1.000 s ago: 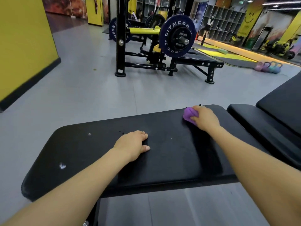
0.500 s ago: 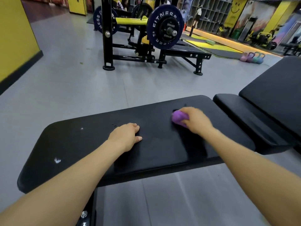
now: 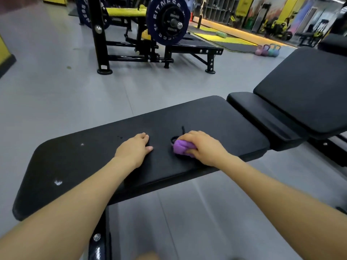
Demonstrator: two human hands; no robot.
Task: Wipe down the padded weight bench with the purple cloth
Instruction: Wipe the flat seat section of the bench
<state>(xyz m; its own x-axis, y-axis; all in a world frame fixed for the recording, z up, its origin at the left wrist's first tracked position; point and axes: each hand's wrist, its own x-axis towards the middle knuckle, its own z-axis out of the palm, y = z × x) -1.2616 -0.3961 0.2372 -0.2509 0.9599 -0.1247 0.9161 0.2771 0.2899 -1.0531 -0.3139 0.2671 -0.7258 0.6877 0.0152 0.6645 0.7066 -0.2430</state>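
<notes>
**Cloth bunched on the bench pad**

A black padded bench (image 3: 90, 162) runs across the middle of the frame, from lower left to right of centre. The right hand (image 3: 204, 147) sits on the pad just right of centre, its fingers curled round a bunched purple cloth (image 3: 181, 147), which is pressed against the padding. The cloth pokes out on the left side of that hand, and a thin dark streak shows on the pad just above it.

The left hand (image 3: 134, 150) lies palm down on the pad, just left of the cloth and apart from it, fingers straight and loosely together, holding nothing. Two small white marks (image 3: 58, 182) show on the pad toward the lower left.

At the right edge of the frame a second black pad (image 3: 308, 94) tilts upward. In the upper middle stands a black rack (image 3: 101, 44) carrying a dark blue weight plate (image 3: 167, 19). Small coloured kettlebells (image 3: 267, 50) sit on the grey floor (image 3: 56, 87) at upper right.
</notes>
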